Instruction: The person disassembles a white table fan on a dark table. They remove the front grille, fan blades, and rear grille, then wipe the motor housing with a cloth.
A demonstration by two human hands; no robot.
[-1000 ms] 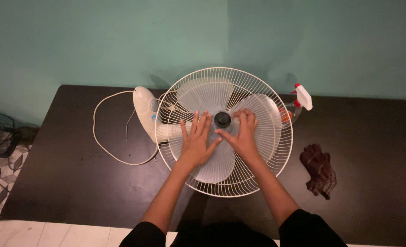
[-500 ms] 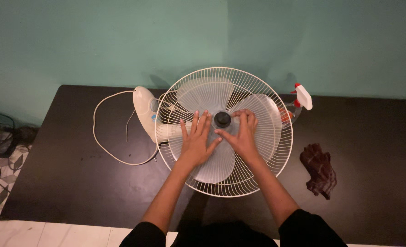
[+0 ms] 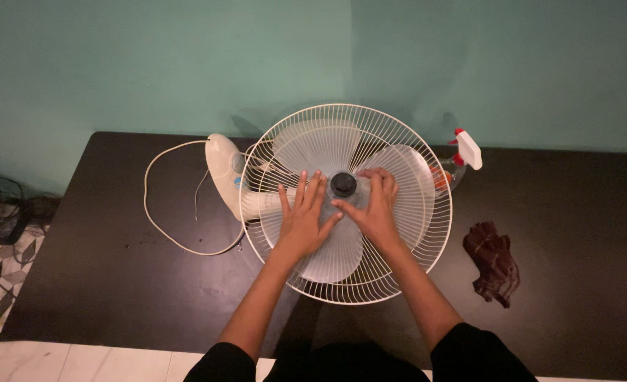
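A white electric fan [image 3: 345, 141] lies face-up on a dark table [image 3: 115, 276], its round wire rear guard open with pale translucent blades [image 3: 306, 145] and a black hub cap [image 3: 343, 184] at the centre. My left hand [image 3: 303, 221] rests flat with fingers spread on the lower-left blade, just left of the hub. My right hand [image 3: 376, 209] lies on the blade to the right of the hub, fingers curled near the cap. Neither hand grips anything.
The fan's white base [image 3: 221, 170] and its looped cord [image 3: 159, 212] lie to the left. A spray bottle with a white and red trigger [image 3: 463, 154] stands behind the guard at right. A crumpled dark red cloth [image 3: 494, 263] lies right of the fan. A teal wall rises behind.
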